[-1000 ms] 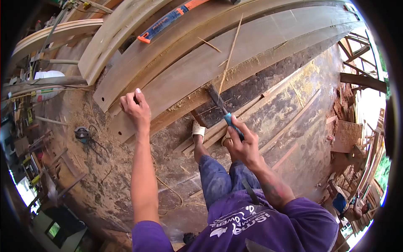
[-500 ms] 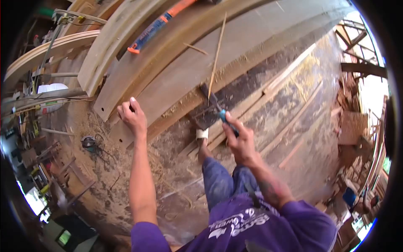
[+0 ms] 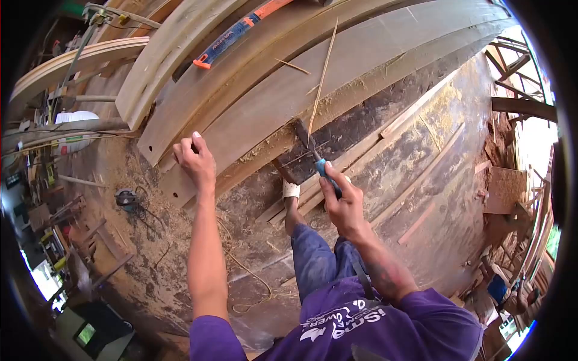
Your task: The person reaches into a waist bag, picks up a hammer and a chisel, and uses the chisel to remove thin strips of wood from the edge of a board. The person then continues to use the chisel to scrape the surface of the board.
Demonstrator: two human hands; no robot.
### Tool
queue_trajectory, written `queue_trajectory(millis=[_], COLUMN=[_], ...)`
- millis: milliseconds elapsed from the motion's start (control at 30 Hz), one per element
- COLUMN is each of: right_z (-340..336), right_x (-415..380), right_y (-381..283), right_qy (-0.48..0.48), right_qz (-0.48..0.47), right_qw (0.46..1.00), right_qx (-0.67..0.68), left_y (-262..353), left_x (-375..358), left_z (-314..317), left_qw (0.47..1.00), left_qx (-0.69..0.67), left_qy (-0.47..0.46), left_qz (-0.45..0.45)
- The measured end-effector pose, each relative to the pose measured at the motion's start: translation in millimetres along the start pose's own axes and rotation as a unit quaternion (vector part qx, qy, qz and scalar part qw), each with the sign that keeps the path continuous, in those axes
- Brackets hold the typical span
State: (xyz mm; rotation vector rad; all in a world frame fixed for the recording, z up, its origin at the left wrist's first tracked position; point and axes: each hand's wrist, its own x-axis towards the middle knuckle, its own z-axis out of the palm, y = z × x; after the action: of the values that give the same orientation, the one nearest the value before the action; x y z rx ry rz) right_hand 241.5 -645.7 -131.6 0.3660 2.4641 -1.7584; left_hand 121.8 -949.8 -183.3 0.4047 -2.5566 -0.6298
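In my right hand [image 3: 344, 201] is a blue-handled chisel [image 3: 320, 162], the fingers wrapped round its handle. Its dark blade points away from me, reaching the near side edge of a long wooden plank [image 3: 253, 129]. My left hand [image 3: 195, 159] is closed, held over the near end of the planks; whatever its curled fingers hold, if anything, is hidden. A thin wood strip [image 3: 325, 69] lies across the plank, its lower end by the chisel blade. A shorter splinter [image 3: 292, 65] rests nearby.
A hammer [image 3: 226, 42] with an orange and blue handle lies on the neighbouring boards. On the dusty floor are a corded power tool [image 3: 126, 198], a loose cord [image 3: 253, 274] and long wood strips [image 3: 415, 111]. A white container [image 3: 78, 126] stands at left.
My view has shifted slightly, so the planks and hammer sit a little further right. The left hand has lifted slightly, still closed; the right keeps its hold on the chisel.
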Motion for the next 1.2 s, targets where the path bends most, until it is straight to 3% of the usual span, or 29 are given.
queue_trajectory(millis=[133,233,267,400,500,533,633,767,800,833,900,1000,1033,1100,1200], right_z=[-4,3,8,6,11,15,6,16,18,12,10,8,13,14,12], right_x=[-12,-1,0,-25,-6,-9,-28,-4,-5,-5,-10,-32,-28,-6,-9], right_y=[8,-1,7,27,-10,7,10,-1,15,5,11,27,27,3,-4], right_qy=[0.009,-0.021,0.027,0.019,0.011,0.026,0.016,0.026,0.047,0.021,0.021,0.015,0.027,0.009,0.018], right_qz=[-0.049,-0.013,-0.082,-0.09,-0.004,-0.045,-0.035,0.044,-0.032,0.008,-0.009,0.112,0.087,0.07,0.002], right_qw=[0.998,0.999,0.996,0.995,0.999,0.998,0.998,0.998,0.998,0.999,0.999,0.989,0.988,0.997,0.999], right_qx=[-0.026,-0.032,-0.009,-0.025,-0.031,-0.036,-0.041,-0.04,-0.033,-0.039,-0.039,0.094,0.127,-0.007,-0.031], left_y=[-1,-2,-1,-4,-14,-12,-12,-11,-11,-10,-8,-10,-7,-9,-14], left_x=[4,2,1,-3,-1,-7,-2,-2,-3,-9,-4,-6,-2,-1,-3], left_z=[0,2,0,0,1,4,2,4,2,-2,-1,-5,-3,0,1], left_qw=[1.0,1.0,1.0,1.0,1.0,1.0,1.0,0.998,0.999,0.999,0.999,1.0,0.999,0.999,0.999], left_qx=[-0.006,-0.005,-0.013,-0.01,-0.027,-0.025,-0.012,-0.015,-0.003,-0.017,-0.048,-0.024,-0.03,-0.026,-0.015], left_qy=[0.011,0.015,0.007,0.016,-0.006,-0.001,0.017,0.024,0.02,0.002,0.006,-0.006,-0.009,0.003,0.018], left_qz=[0.007,0.007,-0.01,0.012,0.009,0.008,0.022,0.049,0.031,0.028,0.02,0.007,0.007,0.02,0.028])
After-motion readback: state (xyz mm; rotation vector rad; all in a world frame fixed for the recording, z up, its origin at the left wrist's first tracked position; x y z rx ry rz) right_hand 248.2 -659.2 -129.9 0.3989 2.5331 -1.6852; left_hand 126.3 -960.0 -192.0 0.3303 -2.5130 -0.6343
